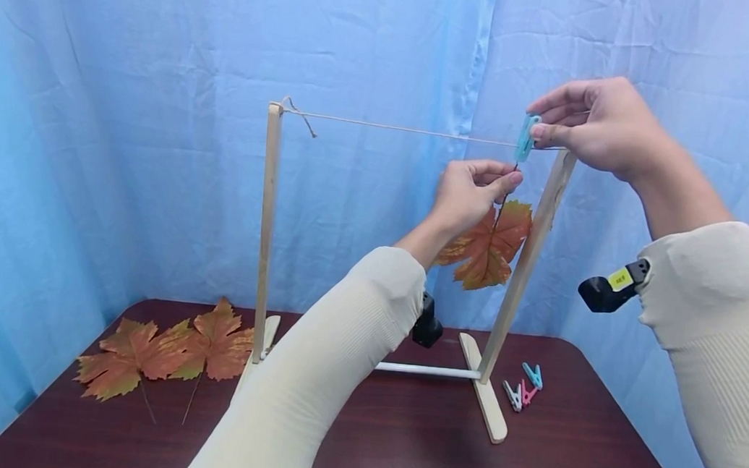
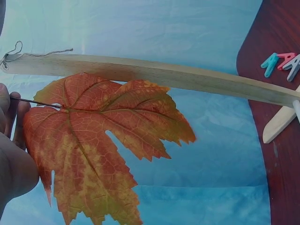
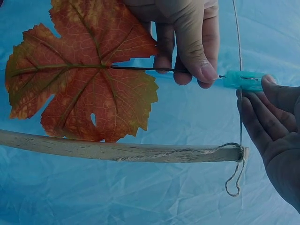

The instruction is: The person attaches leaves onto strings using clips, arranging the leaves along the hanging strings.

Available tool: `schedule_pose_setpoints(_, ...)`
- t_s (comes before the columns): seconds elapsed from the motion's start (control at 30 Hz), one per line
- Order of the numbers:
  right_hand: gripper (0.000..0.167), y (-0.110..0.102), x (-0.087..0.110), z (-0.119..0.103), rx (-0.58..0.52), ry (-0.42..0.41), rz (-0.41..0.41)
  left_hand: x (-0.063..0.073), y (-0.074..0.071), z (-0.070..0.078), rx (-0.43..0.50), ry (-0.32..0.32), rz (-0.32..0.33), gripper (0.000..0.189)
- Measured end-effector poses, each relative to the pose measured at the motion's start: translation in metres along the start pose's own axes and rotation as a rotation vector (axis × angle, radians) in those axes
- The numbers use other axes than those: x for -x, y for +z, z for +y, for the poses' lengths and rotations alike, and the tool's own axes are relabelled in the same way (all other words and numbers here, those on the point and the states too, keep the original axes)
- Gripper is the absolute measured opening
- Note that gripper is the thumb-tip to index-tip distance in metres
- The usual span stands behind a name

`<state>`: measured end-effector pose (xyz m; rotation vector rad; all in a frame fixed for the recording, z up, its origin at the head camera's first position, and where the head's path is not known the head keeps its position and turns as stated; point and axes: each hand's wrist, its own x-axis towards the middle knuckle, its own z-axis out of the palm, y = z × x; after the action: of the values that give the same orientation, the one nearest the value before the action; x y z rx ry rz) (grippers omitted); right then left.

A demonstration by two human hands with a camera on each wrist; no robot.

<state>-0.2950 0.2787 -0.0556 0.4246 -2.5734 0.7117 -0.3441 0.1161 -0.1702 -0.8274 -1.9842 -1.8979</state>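
Note:
My left hand (image 1: 471, 194) pinches the dark stem of an orange-green artificial maple leaf (image 2: 89, 140), which hangs below the fingers beside the right wooden post (image 1: 529, 266). Just above, my right hand (image 1: 606, 127) holds a teal clothespin (image 3: 243, 80) between thumb and fingers. The clothespin sits across the string (image 1: 388, 126) near its right end, and the stem's tip reaches its lower end. In the right wrist view the leaf (image 3: 84, 70) lies to the left, with the stem pointing at the clothespin.
Two more maple leaves (image 1: 138, 355) lie on the dark red table (image 1: 399, 439) at the left. White, pink and teal clothespins (image 1: 532, 376) lie right of the frame's right foot (image 1: 489, 412). A white bar (image 1: 426, 370) joins the posts low down; blue curtains hang behind.

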Motion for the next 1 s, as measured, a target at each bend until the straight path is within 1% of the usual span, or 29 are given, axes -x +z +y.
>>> schedule_pose_setpoints(0.43,0.039,0.0002,-0.0010,-0.0011,0.022,-0.007,-0.007,-0.0006,0.0002,0.0027,0.019,-0.017,0.027,0.023)
schedule_pose_setpoints(0.6,0.040,0.0007,-0.0014,-0.0014,0.017,-0.002,-0.023,-0.0006,0.0028,0.0055,0.041,-0.025,0.039,0.024)
schedule_pose_setpoints(0.83,0.042,0.0037,-0.0008,0.0003,-0.002,0.006,-0.034,-0.0003,0.0035,0.0060,0.047,-0.049,0.057,0.024)
schedule_pose_setpoints(1.0,0.044,0.0041,-0.0005,0.0012,-0.015,0.003,-0.045,-0.0012,0.0037,0.0062,0.049,-0.051,0.065,0.023)
